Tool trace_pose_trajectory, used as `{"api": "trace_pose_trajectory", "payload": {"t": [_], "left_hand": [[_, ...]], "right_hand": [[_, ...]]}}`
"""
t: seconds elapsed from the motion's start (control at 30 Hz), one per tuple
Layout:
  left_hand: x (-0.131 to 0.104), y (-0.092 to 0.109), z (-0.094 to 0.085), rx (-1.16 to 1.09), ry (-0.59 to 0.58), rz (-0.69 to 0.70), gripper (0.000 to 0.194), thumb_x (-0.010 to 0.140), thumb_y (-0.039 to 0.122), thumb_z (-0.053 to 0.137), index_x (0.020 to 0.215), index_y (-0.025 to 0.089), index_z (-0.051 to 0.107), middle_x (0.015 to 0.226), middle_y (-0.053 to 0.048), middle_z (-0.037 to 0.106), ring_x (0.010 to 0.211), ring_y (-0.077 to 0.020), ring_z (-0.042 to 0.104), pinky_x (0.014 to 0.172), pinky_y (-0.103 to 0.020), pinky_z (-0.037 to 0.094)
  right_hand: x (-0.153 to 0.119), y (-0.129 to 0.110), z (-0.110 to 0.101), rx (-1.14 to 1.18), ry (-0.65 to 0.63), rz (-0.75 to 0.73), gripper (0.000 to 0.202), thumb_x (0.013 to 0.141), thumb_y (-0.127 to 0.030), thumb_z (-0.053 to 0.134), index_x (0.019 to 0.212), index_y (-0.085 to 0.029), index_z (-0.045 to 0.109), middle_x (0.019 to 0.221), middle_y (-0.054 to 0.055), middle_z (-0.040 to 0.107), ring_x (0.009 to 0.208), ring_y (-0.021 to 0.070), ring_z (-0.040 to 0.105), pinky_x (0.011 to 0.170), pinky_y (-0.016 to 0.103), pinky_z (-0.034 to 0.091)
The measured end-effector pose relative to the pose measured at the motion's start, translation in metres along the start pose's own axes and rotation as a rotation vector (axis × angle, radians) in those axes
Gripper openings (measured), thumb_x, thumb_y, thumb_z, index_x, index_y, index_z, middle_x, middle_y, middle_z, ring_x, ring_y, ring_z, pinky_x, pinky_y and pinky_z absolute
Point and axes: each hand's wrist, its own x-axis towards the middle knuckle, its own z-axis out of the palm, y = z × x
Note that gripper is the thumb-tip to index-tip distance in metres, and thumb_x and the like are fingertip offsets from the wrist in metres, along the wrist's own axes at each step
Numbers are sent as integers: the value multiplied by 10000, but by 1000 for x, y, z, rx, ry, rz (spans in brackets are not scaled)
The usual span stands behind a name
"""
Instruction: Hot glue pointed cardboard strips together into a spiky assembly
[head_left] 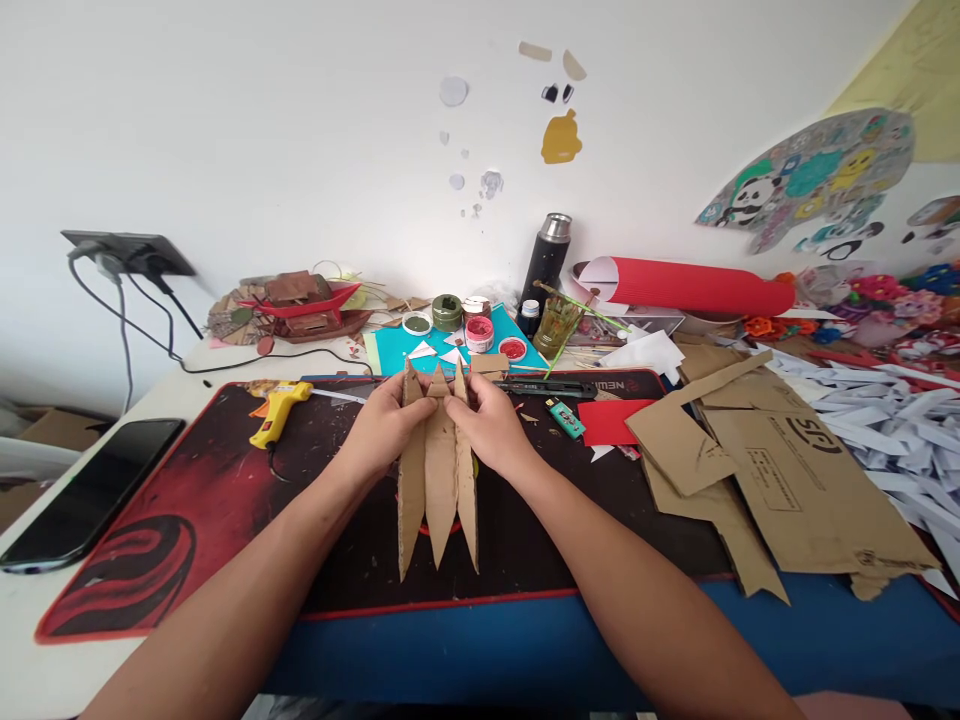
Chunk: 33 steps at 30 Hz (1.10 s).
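Observation:
Both hands hold a cardboard piece (440, 470) made of three long pointed strips side by side, over the middle of the dark mat. My left hand (382, 425) grips its upper left part, thumb on the front. On the upper right part, my right hand (491, 420) is closed in the same way, and the two thumbs nearly meet at the middle strip. The strips' pointed lower ends hang toward me. Something red and round shows partly behind them; most of it is hidden.
A yellow glue gun (280, 412) lies left on the mat (225, 520), near a phone (94, 490). Behind stand paint jars (448, 313), a glass with brushes (556, 325) and a black flask (546, 262). Cardboard sheets (787, 480), a teal cutter (565, 418) and paper strips (885, 430) lie right.

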Motion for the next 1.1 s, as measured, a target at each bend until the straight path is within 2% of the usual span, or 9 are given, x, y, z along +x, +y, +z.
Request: {"api": "trace_pose_trajectory", "payload": {"t": [0.17, 0.5, 0.7, 0.9, 1.1], "left_hand": [[0, 0, -1, 32, 27, 26, 367, 701, 364, 796, 1015, 215, 677, 945, -12, 756, 832, -239, 699, 777, -349, 543], [2, -5, 2, 51, -6, 21, 383, 715, 383, 788, 1042, 205, 701, 998, -41, 792, 890, -274, 730, 813, -372, 555], [1, -2, 0, 51, 0, 29, 364, 716, 393, 787, 1017, 225, 670, 949, -16, 767, 839, -247, 713, 778, -353, 554], [1, -1, 2, 2, 9, 5, 361, 684, 392, 787, 970, 233, 635, 896, -2, 748, 784, -233, 696, 752, -351, 556], [2, -2, -1, 33, 9, 53, 335, 705, 370, 798, 973, 226, 657, 906, 6, 738, 806, -221, 682, 756, -326, 531]], "right_hand": [[0, -2, -2, 25, -17, 37, 212, 876, -326, 622, 1039, -214, 697, 992, 34, 756, 944, 261, 713, 851, 378, 541], [2, 8, 0, -10, 1, 34, 204, 865, -270, 609, 1044, -223, 694, 1011, 24, 764, 989, 254, 721, 909, 379, 555], [2, 4, -2, 23, -24, 42, 193, 890, -332, 615, 1033, -228, 694, 1035, 36, 775, 1012, 254, 726, 873, 359, 565], [1, 4, -2, 58, -24, 31, 147, 879, -326, 636, 977, -226, 681, 1012, 31, 773, 1011, 262, 727, 893, 378, 568], [1, 3, -1, 45, -40, 48, 182, 895, -341, 628, 1016, -225, 700, 1011, 34, 779, 994, 263, 730, 846, 365, 561]]}}
